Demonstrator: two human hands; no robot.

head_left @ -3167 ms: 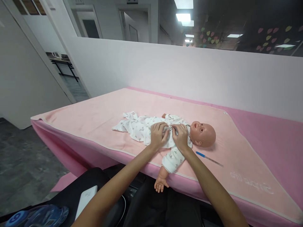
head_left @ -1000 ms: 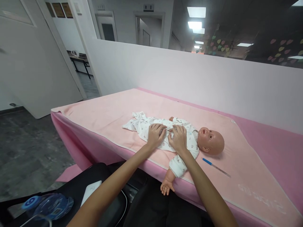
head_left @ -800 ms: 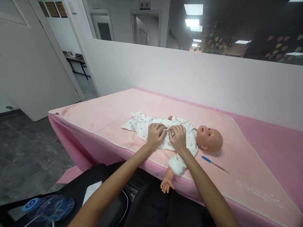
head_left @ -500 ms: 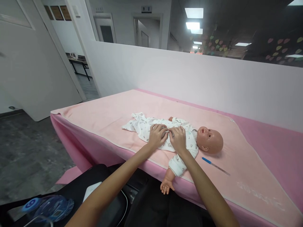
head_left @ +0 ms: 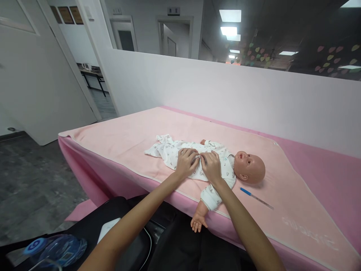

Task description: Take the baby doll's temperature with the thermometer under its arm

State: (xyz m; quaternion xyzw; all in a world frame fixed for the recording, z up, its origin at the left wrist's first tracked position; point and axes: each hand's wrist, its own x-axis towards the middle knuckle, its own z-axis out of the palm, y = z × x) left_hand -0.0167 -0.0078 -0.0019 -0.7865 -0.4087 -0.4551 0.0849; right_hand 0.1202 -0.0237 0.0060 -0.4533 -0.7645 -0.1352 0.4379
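Note:
A baby doll [head_left: 251, 168] lies on its back, its head to the right, dressed in a white printed baby gown [head_left: 168, 155]. Over the middle of the gown my left hand [head_left: 185, 162] bends its fingers, pinching at the cloth. Facing it, almost touching, my right hand [head_left: 211, 165] pinches the same part of the front. A thin white bit of cloth shows between the fingertips; whether it is a tie or a fold I cannot tell. The doll's near arm [head_left: 199, 215] hangs over the table edge beneath my right forearm.
A blue-capped pen [head_left: 257, 198] lies near the doll's head on the pink towel [head_left: 118, 137]. At lower left, a water bottle [head_left: 63, 249] and a white object [head_left: 108, 227] rest on a black chair [head_left: 132, 241]. A white half wall [head_left: 225, 96] stands behind the table.
The fingers have shifted very slightly at the gown's front, and the white bit of cloth between them shows more clearly. The doll and pen have stayed in place.

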